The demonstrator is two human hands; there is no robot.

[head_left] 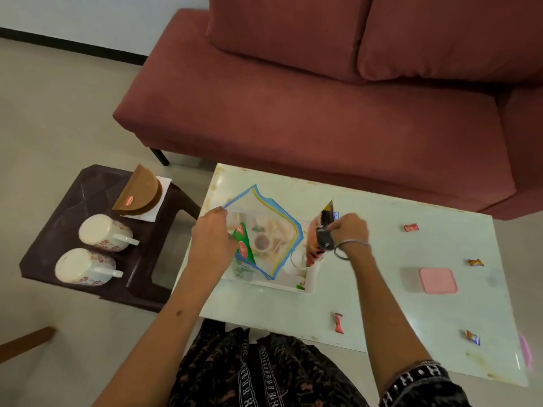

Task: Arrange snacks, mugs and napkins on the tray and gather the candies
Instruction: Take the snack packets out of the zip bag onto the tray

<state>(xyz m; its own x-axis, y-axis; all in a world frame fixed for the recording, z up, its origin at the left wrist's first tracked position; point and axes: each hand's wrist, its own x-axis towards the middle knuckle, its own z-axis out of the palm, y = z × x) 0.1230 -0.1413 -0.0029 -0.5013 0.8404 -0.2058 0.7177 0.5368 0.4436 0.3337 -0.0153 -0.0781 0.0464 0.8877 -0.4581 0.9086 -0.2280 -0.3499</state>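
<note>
**Snack packets going onto the tray**

Seen from above, a person stands at a pale glass-topped surface [367, 289] in front of a dark red sofa [323, 113]. The left hand [210, 240] has its fingers clenched on the edge of a clear zip bag [264, 227] with a blue and yellow seal, holding it over a white tray [305, 284], probably to lay it flat there. A green snack packet [244, 245] shows just beside those fingers, apparently inside the bag. The right hand [348, 230], with a bangle on its wrist, has its fingers grasping a red and black snack packet [320, 230] upright at the tray's near right edge, seemingly about to set it down next to the bag.

Wrapped candies lie scattered well to the right of the right fingers: one red [410, 227], one orange-brown [475, 262], one further red one [338, 322] nearer the body, and one multicoloured [472, 337]. None is gathered yet. A pink-lidded box [437, 280] sits among them, perhaps meant for the candies.

Far to the left of the left fingers, a dark stool [73, 201] carries two flowered mugs [105, 233] on their sides, plus a brown holder [141, 192] on white napkins [163, 183]. These have not reached the tray.
</note>
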